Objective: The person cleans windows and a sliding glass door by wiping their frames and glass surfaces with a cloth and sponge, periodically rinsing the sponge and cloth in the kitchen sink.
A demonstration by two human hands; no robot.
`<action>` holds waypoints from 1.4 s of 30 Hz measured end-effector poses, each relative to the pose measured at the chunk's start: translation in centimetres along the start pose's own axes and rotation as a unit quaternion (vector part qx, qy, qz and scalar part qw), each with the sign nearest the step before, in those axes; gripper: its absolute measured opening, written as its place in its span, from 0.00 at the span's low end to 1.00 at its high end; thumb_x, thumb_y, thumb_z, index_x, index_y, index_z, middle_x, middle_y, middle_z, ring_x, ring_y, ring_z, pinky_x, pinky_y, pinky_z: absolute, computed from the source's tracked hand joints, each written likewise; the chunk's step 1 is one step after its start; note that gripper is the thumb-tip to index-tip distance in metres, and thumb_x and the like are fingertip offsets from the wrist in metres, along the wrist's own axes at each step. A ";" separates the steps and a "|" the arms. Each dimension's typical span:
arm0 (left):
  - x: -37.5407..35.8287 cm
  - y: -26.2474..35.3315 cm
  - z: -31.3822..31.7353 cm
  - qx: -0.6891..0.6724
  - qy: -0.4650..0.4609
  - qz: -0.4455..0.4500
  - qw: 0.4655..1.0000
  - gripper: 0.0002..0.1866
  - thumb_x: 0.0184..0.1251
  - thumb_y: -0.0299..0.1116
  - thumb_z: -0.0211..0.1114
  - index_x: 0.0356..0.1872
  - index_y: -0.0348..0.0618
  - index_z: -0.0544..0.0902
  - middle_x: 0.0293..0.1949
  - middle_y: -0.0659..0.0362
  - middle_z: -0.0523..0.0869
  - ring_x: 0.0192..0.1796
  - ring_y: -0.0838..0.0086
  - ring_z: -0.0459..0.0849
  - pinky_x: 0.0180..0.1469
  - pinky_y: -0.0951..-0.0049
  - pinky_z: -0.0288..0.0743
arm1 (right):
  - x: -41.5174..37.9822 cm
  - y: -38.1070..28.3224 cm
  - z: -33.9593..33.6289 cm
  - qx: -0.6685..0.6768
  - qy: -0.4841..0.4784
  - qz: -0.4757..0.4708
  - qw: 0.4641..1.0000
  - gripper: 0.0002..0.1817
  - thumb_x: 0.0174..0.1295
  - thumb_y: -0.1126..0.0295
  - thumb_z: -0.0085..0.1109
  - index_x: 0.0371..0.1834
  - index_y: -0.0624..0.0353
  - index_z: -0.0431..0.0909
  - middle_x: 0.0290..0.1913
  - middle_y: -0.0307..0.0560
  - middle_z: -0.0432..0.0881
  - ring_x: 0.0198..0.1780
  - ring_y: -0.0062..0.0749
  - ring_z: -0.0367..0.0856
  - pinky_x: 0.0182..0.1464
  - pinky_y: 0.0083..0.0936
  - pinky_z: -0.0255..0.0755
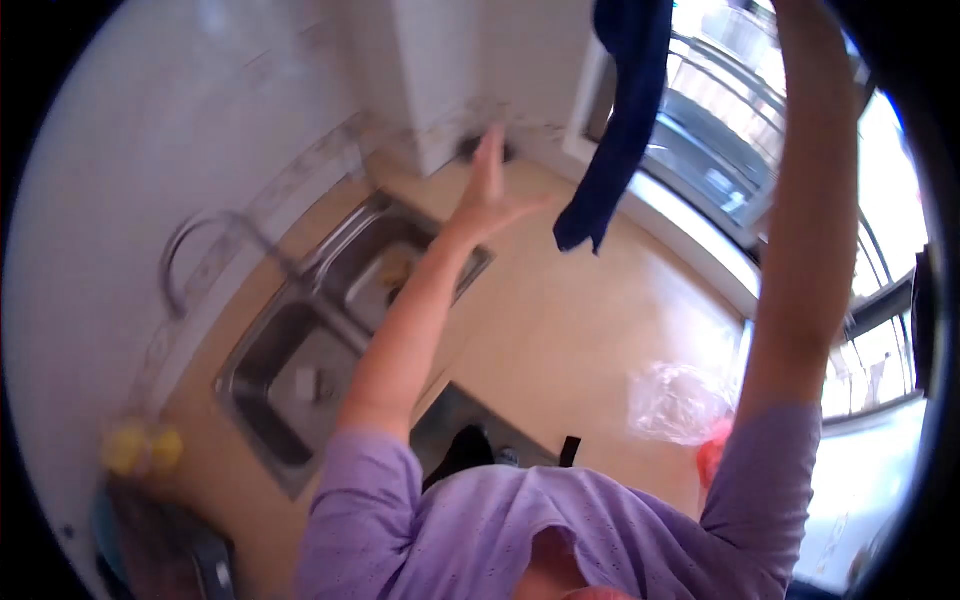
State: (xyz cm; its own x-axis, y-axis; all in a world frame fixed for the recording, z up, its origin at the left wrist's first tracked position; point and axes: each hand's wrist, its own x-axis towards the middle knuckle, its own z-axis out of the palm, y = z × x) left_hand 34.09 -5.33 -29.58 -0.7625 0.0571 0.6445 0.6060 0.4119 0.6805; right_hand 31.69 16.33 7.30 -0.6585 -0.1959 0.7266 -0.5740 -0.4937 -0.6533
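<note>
- Beige, smooth-topped table (560, 330): spreads below me.
- Stainless-steel double-bowl sink (265, 410): set into it; anything dropped leftward could land there.
- My lilac-sleeved right arm (815, 230): raised; the right fingers are out of view, so I can't tell their grip.
- Long dark-blue cloth (635, 110): dangles from the top of my view; a loose hold above might let it slip.
- My left fingers (487, 180): spread, empty, not touching the cloth.

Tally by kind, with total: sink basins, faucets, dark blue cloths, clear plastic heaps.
Sink basins: 2
Faucet: 1
Dark blue cloth: 1
Clear plastic heap: 1
Total: 5
</note>
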 end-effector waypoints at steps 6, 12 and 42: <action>-9.6 4.8 -6.7 -0.014 0.011 -0.228 0.973 0.24 0.58 0.46 0.68 0.49 0.37 0.81 0.41 0.49 0.86 0.46 0.61 0.83 0.52 0.67 0.72 | -8.1 4.1 8.2 -0.008 -0.084 0.018 0.996 0.16 0.62 0.71 0.56 0.52 0.63 0.75 0.47 0.49 0.81 0.49 0.38 0.80 0.56 0.34 0.74; -26.3 6.4 -19.7 -0.115 0.277 -0.343 0.890 0.16 0.60 0.21 0.52 0.47 0.37 0.83 0.36 0.60 0.85 0.37 0.77 0.80 0.40 0.77 0.73 | -18.1 9.4 18.5 -0.037 -0.089 0.105 0.990 0.18 0.63 0.68 0.56 0.56 0.61 0.76 0.52 0.47 0.80 0.54 0.35 0.79 0.62 0.29 0.68; -54.8 13.9 -34.0 -0.125 0.309 -0.553 0.764 0.23 0.67 0.25 0.58 0.63 0.36 0.69 0.56 0.53 0.79 0.58 0.71 0.77 0.60 0.71 0.70 | -57.6 54.3 43.7 -0.498 -0.566 0.180 0.631 0.48 0.47 0.44 0.67 0.71 0.46 0.54 0.72 0.57 0.50 0.69 0.62 0.53 0.64 0.60 0.55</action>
State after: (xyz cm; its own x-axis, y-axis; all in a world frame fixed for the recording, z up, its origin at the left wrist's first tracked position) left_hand 92.05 -33.62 -43.58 -0.6344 -0.6711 -0.3836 -0.2476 -0.2936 0.9233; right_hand 59.73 -36.23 -60.77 -0.3870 -0.9022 -0.1903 -0.8791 0.4233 -0.2191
